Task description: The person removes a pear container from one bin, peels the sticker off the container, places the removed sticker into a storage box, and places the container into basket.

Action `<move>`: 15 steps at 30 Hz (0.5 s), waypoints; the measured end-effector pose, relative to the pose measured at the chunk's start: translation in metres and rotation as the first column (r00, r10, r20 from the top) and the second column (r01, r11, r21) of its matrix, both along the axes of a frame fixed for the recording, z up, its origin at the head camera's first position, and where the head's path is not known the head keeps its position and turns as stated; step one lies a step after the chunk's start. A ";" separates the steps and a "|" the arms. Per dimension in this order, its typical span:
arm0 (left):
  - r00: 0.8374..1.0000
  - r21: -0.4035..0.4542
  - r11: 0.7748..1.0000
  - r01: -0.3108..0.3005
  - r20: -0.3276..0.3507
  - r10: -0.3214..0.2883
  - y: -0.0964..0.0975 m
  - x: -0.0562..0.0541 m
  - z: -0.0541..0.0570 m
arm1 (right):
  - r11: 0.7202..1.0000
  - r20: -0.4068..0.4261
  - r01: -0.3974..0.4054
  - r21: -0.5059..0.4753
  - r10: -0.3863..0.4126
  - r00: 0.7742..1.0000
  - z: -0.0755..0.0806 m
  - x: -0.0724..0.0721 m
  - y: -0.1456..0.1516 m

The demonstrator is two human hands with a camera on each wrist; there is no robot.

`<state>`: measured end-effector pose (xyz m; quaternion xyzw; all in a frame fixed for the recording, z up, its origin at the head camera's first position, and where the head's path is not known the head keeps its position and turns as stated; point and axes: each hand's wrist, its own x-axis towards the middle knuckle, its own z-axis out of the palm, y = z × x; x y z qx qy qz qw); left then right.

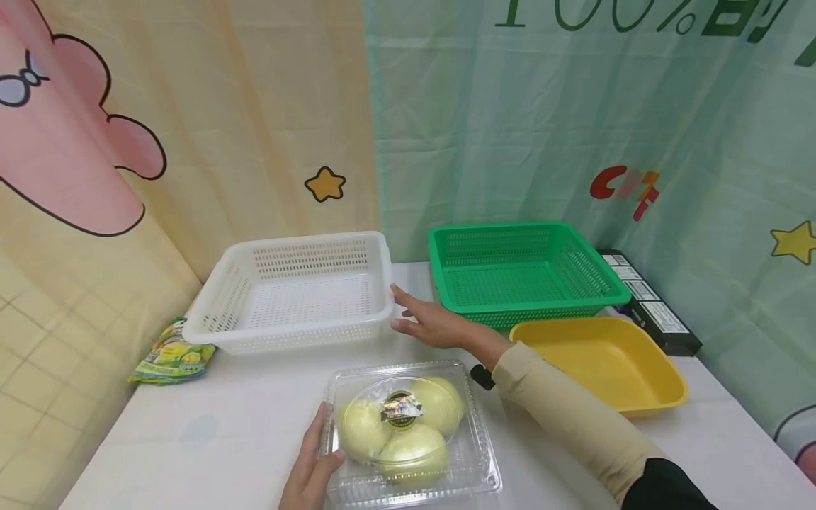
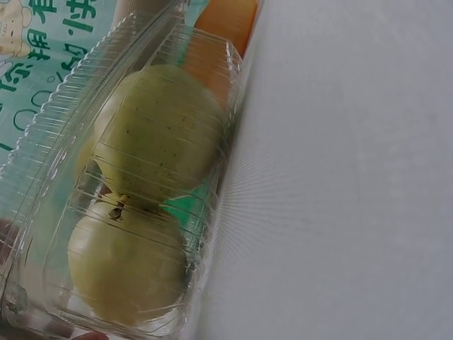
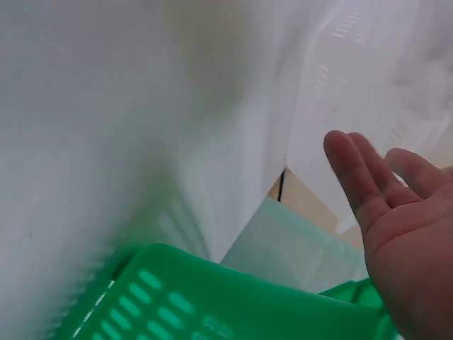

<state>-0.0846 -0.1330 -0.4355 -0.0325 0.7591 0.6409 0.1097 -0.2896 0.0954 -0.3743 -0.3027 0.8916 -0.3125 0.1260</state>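
Observation:
A clear plastic clamshell box (image 1: 472,453) with three pale green round fruits (image 1: 411,450) sits at the front of the white table. My left hand (image 1: 312,460) holds its left edge, thumb over the lid and fingers along the side. From the left wrist, two of the fruits (image 2: 156,134) show through the ridged wall. My right hand (image 1: 433,322) reaches to the right end of a white slotted basket (image 1: 290,336), fingertips right at its wall. In the right wrist view those fingers (image 3: 354,166) are spread and hold nothing.
A green slotted basket (image 1: 529,308) stands at the back right, with a yellow basin (image 1: 599,365) in front, partly behind my right forearm. Black boxes with white labels (image 1: 663,315) line the right edge. A green-yellow packet (image 1: 175,354) lies left of the white basket.

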 end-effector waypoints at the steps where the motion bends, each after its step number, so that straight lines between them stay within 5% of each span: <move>1: 1.000 0.002 1.000 -0.003 0.003 0.003 0.000 0.000 0.000 | 1.000 0.006 -0.006 0.002 0.006 1.000 0.003 0.002 0.002; 6: 1.000 -0.007 1.000 -0.021 -0.012 0.021 0.000 -0.001 -0.004 | 1.000 -0.035 -0.004 -0.011 0.003 0.999 0.016 0.015 0.010; 15: 0.999 -0.017 0.999 -0.031 -0.028 0.031 0.000 -0.002 -0.007 | 0.997 -0.235 -0.050 -0.057 0.036 0.971 0.031 0.051 0.017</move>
